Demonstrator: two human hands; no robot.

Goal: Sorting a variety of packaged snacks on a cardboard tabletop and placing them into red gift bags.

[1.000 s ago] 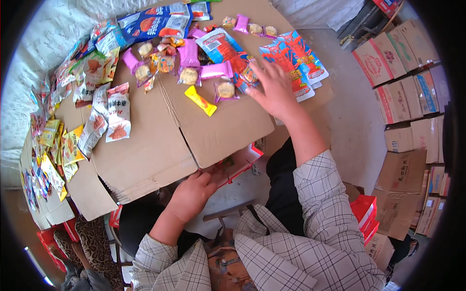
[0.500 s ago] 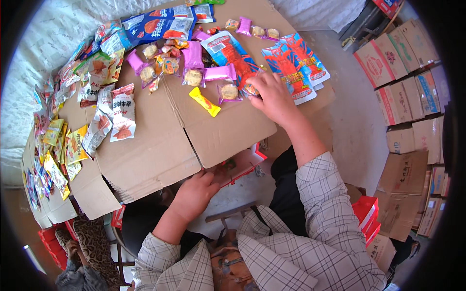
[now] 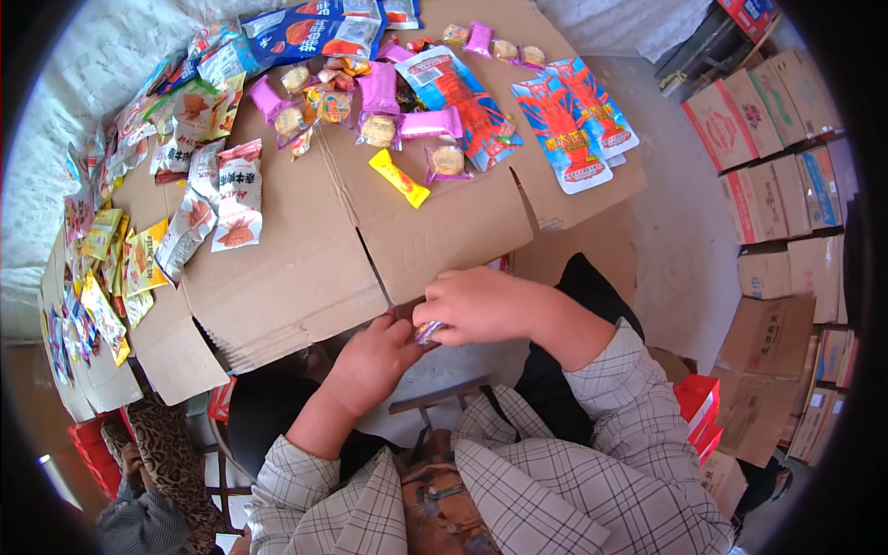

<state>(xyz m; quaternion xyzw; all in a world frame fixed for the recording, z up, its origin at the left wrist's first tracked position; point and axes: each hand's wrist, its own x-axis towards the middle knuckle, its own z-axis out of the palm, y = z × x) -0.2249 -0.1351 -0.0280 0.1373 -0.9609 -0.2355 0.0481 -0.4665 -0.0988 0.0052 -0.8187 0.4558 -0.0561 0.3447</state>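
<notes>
My right hand (image 3: 486,305) is closed on a small wrapped snack (image 3: 428,331), its shiny purple-edged wrapper showing below the fingers. Next to it, my left hand (image 3: 370,361) has curled fingers at the cardboard's front edge; what they grip is hidden. Both hands cover most of a red bag or box (image 3: 502,264), leaving a sliver of it visible below the edge. On the cardboard tabletop (image 3: 287,268) beyond lie a yellow packet (image 3: 400,178), a wrapped round biscuit (image 3: 448,162), several purple-wrapped snacks (image 3: 431,123) and blue-and-red pouches (image 3: 560,129).
White-and-red packets (image 3: 239,199) and yellow packets (image 3: 145,264) lie at the left, with a large blue bag (image 3: 310,35) at the back. Cardboard boxes (image 3: 731,120) are stacked at right, near red bags (image 3: 698,412). Another person's hand (image 3: 129,453) shows at lower left.
My right hand has come from among the snacks on the table down to my left hand, bringing a small wrapped snack. My left hand stays near the cardboard's front edge.
</notes>
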